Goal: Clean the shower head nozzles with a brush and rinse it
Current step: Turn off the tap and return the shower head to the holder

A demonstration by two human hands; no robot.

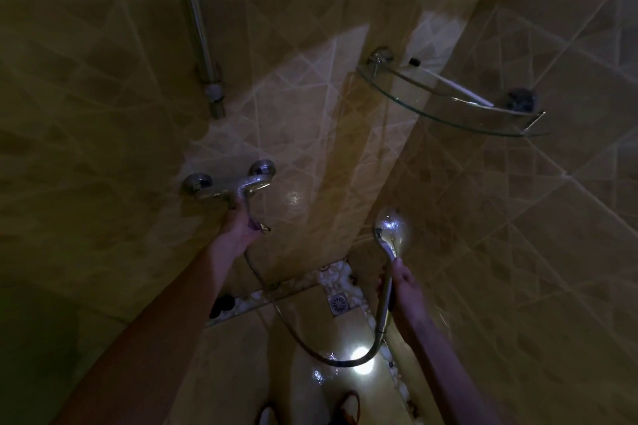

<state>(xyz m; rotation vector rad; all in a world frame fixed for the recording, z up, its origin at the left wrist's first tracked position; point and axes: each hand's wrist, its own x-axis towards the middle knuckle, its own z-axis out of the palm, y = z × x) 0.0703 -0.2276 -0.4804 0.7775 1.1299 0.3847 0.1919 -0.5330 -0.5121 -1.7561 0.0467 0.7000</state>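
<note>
Our right hand [402,281] grips the shower head [392,229], held up near the wall. Our left hand [241,226] holds the tap [238,188] lever. No water runs yet, so rinsing seems left.

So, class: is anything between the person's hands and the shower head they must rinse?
Nothing visible. The right hand already grips the shower head by its handle, and the left hand is at the tap lever.

The nozzles of the shower head [392,229] faced away, unseen. The rail [197,28] ran off the top edge, and the shoes [348,404] off the bottom. A small purple thing in the left hand [241,228] was too dim to tell.
</note>
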